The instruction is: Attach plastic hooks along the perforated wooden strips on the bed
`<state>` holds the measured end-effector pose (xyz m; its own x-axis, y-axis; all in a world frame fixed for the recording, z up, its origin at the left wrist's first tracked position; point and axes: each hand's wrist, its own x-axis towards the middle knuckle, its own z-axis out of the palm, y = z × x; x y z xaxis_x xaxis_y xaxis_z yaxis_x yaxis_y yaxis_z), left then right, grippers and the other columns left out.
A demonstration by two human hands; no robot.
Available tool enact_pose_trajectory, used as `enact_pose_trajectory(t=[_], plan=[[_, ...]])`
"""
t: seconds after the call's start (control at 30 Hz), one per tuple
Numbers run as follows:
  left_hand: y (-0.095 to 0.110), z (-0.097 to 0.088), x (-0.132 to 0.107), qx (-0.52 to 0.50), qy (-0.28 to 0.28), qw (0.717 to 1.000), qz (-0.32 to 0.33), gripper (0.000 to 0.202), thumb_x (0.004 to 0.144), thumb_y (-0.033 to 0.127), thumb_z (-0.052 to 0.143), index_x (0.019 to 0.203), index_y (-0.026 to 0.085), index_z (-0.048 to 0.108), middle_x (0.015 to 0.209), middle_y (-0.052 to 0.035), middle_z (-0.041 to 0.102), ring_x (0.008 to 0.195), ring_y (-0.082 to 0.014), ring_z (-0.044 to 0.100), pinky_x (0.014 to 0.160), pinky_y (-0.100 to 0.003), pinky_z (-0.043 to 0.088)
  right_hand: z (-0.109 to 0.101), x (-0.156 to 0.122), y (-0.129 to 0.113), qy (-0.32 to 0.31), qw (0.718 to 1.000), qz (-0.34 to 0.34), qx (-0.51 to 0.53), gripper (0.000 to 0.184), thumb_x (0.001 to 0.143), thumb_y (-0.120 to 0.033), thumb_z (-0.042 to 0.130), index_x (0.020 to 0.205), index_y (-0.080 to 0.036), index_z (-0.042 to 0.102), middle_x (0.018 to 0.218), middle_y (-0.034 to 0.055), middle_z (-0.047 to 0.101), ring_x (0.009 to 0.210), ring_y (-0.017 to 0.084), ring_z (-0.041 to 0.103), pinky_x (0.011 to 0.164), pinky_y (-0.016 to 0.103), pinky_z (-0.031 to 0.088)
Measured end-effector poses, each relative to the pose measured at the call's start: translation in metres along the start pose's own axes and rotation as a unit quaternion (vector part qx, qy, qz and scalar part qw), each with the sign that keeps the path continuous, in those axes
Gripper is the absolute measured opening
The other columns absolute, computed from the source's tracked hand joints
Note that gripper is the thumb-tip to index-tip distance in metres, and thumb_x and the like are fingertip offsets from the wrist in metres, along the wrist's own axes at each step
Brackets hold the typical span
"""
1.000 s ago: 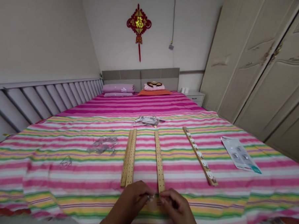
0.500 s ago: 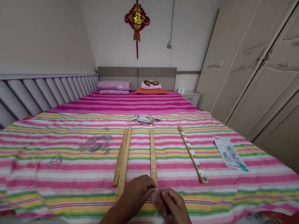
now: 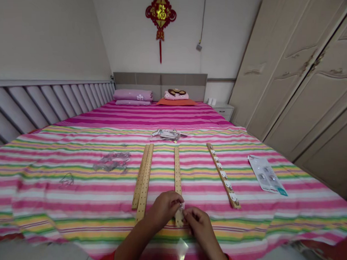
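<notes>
Over the near end of the middle wooden strip with holes [image 3: 177, 172], my left hand [image 3: 166, 206] pinches a small shiny metal piece [image 3: 181, 206]. Its exact kind is too small to tell. My right hand [image 3: 198, 220] is closed just to the right, fingertips pressed together close to the metal piece; what they hold is hidden. Below both hands lies a clear glossy plastic piece [image 3: 182, 250]. Two more wooden strips with holes [image 3: 145, 178] lie side by side, left of my left hand.
To the right lies a wooden strip with several white discs [image 3: 223, 174], then a blister pack [image 3: 266, 174]. Crumpled clear plastic [image 3: 113, 162] and a thin wire-like tangle [image 3: 67, 179] lie left. A plastic packet [image 3: 168, 135] lies farther back on the striped sheet [image 3: 86, 203].
Both hands have shifted slightly up in the view, staying together over the strip's near end. The camera view has tilted a little downward; the things on the sheet lie as before.
</notes>
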<state>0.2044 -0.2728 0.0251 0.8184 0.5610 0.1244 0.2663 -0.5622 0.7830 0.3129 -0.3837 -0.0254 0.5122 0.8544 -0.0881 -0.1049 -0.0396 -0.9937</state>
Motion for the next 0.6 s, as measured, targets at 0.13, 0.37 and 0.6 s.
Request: enact_pose_trajectory(t=[0.13, 0.37, 0.6], plan=[[-0.015, 0.008, 0.001, -0.023, 0.016, 1.0, -0.009, 0.026, 0.07, 0.013, 0.05, 0.085, 0.018, 0.071, 0.082, -0.0062, 0.069, 0.077, -0.0173, 0.061, 0.07, -0.026, 0.044, 0.0, 0.001, 0.0, 0.017, 0.997, -0.06, -0.051, 0.038, 0.068, -0.053, 0.065, 0.056, -0.018, 0.058, 0.052, -0.0018, 0.052, 0.053, 0.014, 0.047, 0.051, 0.024, 0.035], [-0.014, 0.005, -0.004, -0.053, 0.049, 0.997, -0.031, 0.022, 0.072, 0.016, 0.052, 0.083, 0.019, 0.07, 0.079, -0.0041, 0.068, 0.072, -0.0161, 0.06, 0.067, -0.026, 0.045, 0.001, 0.005, -0.007, 0.01, 0.999, -0.041, -0.031, 0.041, 0.066, -0.058, 0.065, 0.056, -0.019, 0.055, 0.049, -0.0045, 0.047, 0.045, 0.011, 0.041, 0.044, 0.023, 0.032], [-0.015, 0.011, -0.013, -0.304, 0.198, 0.915, -0.175, 0.024, 0.065, 0.038, 0.069, 0.072, 0.015, 0.063, 0.067, -0.0035, 0.068, 0.067, -0.017, 0.064, 0.063, -0.027, 0.048, 0.003, 0.002, -0.012, 0.073, 0.995, -0.021, 0.063, 0.043, 0.068, -0.06, 0.064, 0.073, -0.018, 0.061, 0.05, -0.0021, 0.056, 0.044, 0.012, 0.048, 0.045, 0.024, 0.038]])
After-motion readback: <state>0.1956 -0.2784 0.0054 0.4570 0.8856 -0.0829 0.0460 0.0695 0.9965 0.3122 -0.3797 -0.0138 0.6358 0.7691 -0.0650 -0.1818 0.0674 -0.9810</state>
